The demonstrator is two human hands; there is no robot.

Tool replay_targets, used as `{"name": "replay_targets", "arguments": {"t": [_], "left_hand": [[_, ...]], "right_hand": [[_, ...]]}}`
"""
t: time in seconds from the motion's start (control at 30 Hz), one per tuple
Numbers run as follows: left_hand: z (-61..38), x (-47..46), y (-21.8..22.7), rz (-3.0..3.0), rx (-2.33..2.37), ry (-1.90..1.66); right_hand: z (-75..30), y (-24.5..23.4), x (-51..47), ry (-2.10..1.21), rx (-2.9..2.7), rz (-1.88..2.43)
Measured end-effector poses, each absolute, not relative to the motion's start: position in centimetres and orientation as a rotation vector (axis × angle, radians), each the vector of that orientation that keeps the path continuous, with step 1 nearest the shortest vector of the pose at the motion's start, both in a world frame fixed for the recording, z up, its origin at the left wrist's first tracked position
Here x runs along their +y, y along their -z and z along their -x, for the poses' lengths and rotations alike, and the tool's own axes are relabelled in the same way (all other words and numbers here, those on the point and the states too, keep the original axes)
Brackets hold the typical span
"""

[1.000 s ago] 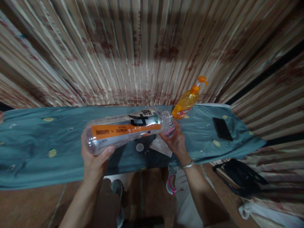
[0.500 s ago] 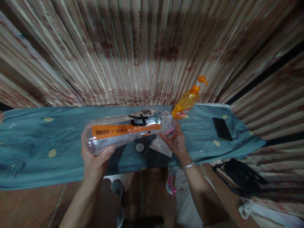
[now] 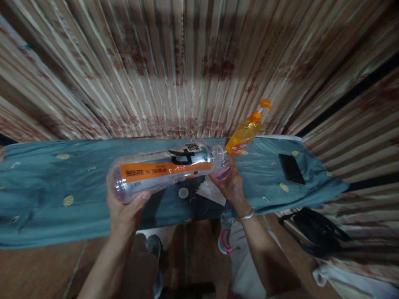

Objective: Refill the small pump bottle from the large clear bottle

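Observation:
I hold a large clear plastic bottle [image 3: 168, 170] with an orange label sideways above the table. My left hand [image 3: 124, 207] grips its base end from below, fingers wrapped round it. My right hand [image 3: 230, 185] is closed on the neck end, where a pink cap ring shows. Below the bottle, on the teal cloth [image 3: 56, 191], lie a small white round cap [image 3: 183, 192] and a white paper sheet [image 3: 212, 192].
An orange pump bottle of liquid soap [image 3: 246, 133] stands at the table's back, right of the clear bottle. A black phone [image 3: 291, 168] lies on the cloth further right. A striped curtain [image 3: 187, 66] hangs behind. A black bag [image 3: 314, 232] sits on the floor at right.

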State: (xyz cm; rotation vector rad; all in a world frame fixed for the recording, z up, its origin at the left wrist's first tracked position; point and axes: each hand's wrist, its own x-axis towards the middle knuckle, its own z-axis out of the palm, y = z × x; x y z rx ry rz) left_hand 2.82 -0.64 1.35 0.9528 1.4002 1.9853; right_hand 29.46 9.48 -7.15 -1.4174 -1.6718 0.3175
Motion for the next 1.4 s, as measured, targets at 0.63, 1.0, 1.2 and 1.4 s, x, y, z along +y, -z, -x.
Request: {"name": "replay_targets", "arguments": {"t": [0.63, 1.0, 1.2, 1.4], "left_hand": [[-2.8, -0.72, -1.16, -1.045, 1.396, -1.956], [-2.81, -0.73, -1.07, -0.997, 1.396, -1.97], [-2.64, -0.63, -1.01, -1.014, 1.411, -1.974], [-2.72, -0.59, -1.12, -0.998, 1.377, -1.979]], "right_hand": [[-29.32, 7.54, 9.51, -0.285, -1.647, 1.441], [-29.35, 7.63, 9.59, -0.281, -1.661, 1.435], [-29.32, 7.39, 9.45, -0.315, -1.65, 1.443], [-29.25, 7.36, 9.51, -0.295, -1.649, 1.442]]}}
